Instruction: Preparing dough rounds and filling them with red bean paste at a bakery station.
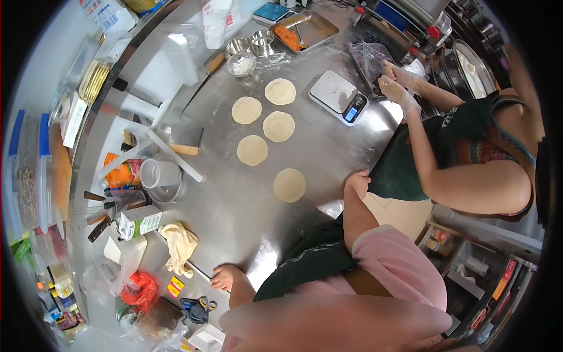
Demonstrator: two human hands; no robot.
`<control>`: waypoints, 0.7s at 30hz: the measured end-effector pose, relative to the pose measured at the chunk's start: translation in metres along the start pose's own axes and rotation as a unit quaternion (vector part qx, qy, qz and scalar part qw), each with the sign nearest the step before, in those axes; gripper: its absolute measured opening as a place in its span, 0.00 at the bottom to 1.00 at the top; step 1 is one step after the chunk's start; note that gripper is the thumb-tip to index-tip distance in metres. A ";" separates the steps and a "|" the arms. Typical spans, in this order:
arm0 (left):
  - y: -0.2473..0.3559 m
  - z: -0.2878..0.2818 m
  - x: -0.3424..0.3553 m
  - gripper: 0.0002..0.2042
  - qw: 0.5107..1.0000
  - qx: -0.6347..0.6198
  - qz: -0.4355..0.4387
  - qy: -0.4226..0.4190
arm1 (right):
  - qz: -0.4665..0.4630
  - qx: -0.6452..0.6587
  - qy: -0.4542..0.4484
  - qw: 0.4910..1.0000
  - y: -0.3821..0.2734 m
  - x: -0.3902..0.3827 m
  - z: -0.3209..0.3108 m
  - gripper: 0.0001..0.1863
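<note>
My left hand (224,277) lies on the steel table near its front edge, fingers spread, holding nothing. At the table's edge to the right rests my right hand (358,183), empty, its fingers loosely bent. Ahead of me lie several flat dough rounds; the nearest dough round (290,185) is apart from a group that includes another dough round (253,150). A digital kitchen scale (337,97) stands beyond my right hand. A cream cloth (178,243) is close to my left hand.
A co-worker's gloved hands (399,88) work at a plastic-covered tray (369,61) on the right. A metal tray (316,29) with orange filling is at the back. A long knife (205,79), a dough scraper (186,141) and scissors (206,305) lie on the left side.
</note>
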State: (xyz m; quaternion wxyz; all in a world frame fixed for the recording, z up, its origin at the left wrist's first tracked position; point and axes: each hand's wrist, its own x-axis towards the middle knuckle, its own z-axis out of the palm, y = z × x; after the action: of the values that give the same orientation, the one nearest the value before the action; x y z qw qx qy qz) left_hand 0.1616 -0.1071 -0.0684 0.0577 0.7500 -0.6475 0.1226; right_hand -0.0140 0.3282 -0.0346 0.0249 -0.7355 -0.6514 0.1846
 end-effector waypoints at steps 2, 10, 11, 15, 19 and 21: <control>0.001 0.003 0.000 0.27 1.000 0.002 -0.002 -0.002 | -0.009 0.002 0.004 1.000 0.001 0.003 0.006 0.30; 0.000 0.004 0.000 0.27 1.000 -0.002 0.004 0.002 | -0.016 0.010 -0.008 1.000 0.000 0.002 0.005 0.31; 0.001 0.003 -0.001 0.27 1.000 -0.003 0.006 0.003 | -0.016 0.009 -0.009 1.000 0.000 0.002 0.005 0.31; 0.002 -0.003 -0.004 0.27 1.000 -0.004 0.012 0.002 | -0.009 0.000 -0.003 1.000 0.000 0.004 0.006 0.31; 0.001 -0.001 -0.001 0.27 1.000 -0.007 0.015 0.002 | -0.009 0.007 -0.005 1.000 0.000 0.002 0.003 0.31; 0.000 0.002 0.001 0.27 1.000 -0.008 0.018 0.003 | -0.011 0.014 -0.014 1.000 0.000 0.002 0.002 0.31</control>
State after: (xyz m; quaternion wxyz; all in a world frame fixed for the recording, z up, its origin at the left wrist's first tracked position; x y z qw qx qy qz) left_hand 0.1620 -0.1082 -0.0702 0.0639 0.7375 -0.6614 0.1207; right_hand -0.0148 0.3294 -0.0372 0.0284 -0.7254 -0.6569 0.2035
